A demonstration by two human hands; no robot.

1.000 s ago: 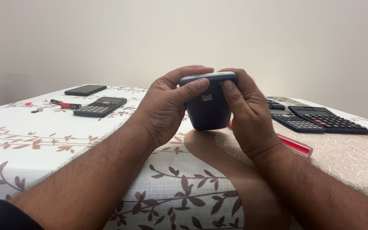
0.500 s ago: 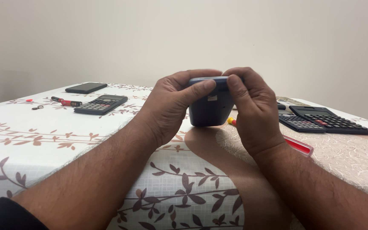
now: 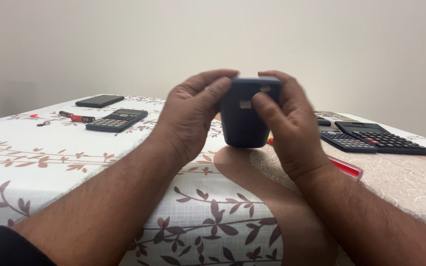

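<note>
Since a moment ago our hands have lifted the dark blue device a little higher and turned it, and our right hand has slid its thumb across the back. We hold it upright, above the near edge of the desk, with its back toward us, which suits working on that side; it may be a calculator, though we cannot tell from behind. Our left hand wraps its left edge, the fingers curled over the top to steady it. The right fingers close over the top right corner, so both hands grip it firmly. Blur on the right hand suggests it is moving. Well apart on the left lie a black calculator, a phone and a small red and black tool. On the right sit two more calculators, and a red object shows just behind our right wrist. A white cloth with brown leafy branches covers the desk, and a plain pale wall stands behind.
</note>
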